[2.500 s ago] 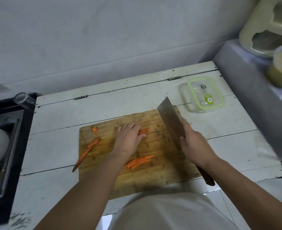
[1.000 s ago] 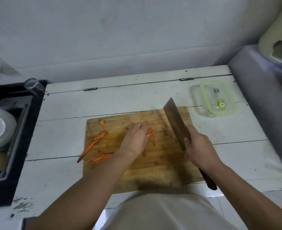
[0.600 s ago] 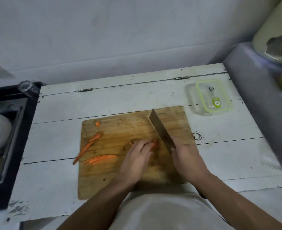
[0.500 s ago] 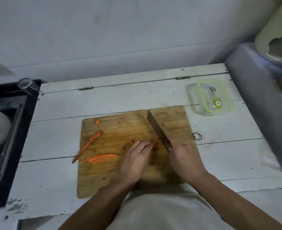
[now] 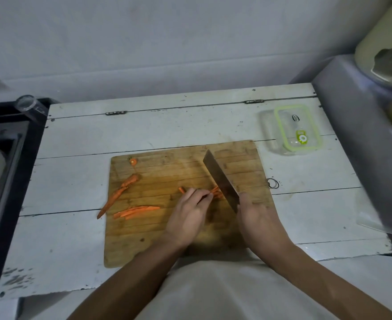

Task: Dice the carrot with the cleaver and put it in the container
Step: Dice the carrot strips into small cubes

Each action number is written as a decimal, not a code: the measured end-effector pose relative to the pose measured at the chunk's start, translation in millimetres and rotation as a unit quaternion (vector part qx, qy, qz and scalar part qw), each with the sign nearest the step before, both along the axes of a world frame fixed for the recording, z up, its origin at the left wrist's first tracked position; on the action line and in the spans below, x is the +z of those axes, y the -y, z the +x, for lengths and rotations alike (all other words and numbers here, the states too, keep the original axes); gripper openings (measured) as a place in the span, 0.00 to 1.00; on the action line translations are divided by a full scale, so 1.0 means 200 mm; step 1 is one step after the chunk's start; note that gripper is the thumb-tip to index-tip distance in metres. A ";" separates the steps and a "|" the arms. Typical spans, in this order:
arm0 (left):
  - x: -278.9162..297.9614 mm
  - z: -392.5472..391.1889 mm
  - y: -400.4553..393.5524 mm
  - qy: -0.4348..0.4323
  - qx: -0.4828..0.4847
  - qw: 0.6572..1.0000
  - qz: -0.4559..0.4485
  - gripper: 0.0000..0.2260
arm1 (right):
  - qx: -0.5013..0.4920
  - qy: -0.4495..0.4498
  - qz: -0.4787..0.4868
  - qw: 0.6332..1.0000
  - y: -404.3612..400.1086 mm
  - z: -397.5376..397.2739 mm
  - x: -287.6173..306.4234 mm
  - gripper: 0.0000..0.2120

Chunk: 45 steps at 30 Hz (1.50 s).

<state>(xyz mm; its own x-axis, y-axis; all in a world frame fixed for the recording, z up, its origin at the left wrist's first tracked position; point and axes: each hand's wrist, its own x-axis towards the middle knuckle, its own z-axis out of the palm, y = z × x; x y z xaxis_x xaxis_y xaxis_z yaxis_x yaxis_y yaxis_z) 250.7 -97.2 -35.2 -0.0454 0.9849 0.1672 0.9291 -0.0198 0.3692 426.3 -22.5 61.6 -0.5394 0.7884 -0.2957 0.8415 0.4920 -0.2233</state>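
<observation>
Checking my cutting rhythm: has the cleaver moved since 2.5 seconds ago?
Yes. The cleaver, gripped by the right hand, has come down and leftward over the cutting board, from raised near its right edge onto the carrot strips under the left hand.

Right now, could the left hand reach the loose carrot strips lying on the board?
Probably yes. The carrot strips lie on the cutting board just beside the left hand, with bare board between. But its fingers are holding other carrot against the cleaver.
</observation>
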 end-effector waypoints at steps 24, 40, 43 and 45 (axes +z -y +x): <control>0.00 -0.04 0.01 -0.026 -0.078 0.996 0.029 0.20 | 0.050 0.087 -0.018 0.995 0.04 -0.10 0.12 0.10; -0.03 -0.03 0.00 -0.009 -0.056 0.998 0.014 0.22 | -0.053 -0.001 -0.006 0.999 -0.11 -0.09 -0.03 0.07; -0.02 -0.03 0.00 -0.008 -0.056 0.998 0.022 0.22 | -0.003 0.000 0.022 1.000 -0.08 -0.09 -0.02 0.06; -0.02 -0.03 0.00 0.000 -0.059 0.998 0.024 0.22 | 0.029 0.005 0.036 0.999 -0.03 -0.10 0.00 0.05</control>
<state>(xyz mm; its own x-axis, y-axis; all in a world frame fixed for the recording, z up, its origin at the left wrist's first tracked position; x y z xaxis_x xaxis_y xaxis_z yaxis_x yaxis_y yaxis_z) 245.0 -97.3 -38.4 0.0713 0.9740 0.2151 0.9190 -0.1479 0.3654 407.2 -17.2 62.0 -0.5816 0.7758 -0.2447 0.8135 0.5536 -0.1782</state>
